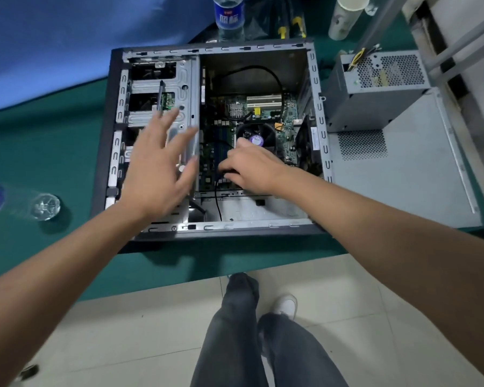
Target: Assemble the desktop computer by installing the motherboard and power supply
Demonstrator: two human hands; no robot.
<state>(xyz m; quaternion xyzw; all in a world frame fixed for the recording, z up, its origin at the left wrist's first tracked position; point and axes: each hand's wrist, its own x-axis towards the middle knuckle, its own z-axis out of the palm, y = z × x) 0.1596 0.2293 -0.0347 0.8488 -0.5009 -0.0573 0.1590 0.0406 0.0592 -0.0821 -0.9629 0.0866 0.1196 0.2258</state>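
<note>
Head view shows our left hand [158,160] hovering over the drive cage [162,88] at nine o'clock, its grip spread and empty. At centre, our right hand [252,170] curls its grip round a black cable [218,199] over the motherboard [263,113], already lying in the case [101,152]. We should brace the case, seat the plug squarely without forcing, then fetch the power supply [375,88] waiting on the worktop [39,141] at two o'clock.

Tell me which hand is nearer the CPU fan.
Right. The right hand lies against the CPU fan, on its near side; the left hand hovers off to its left over the drive cage.
</note>
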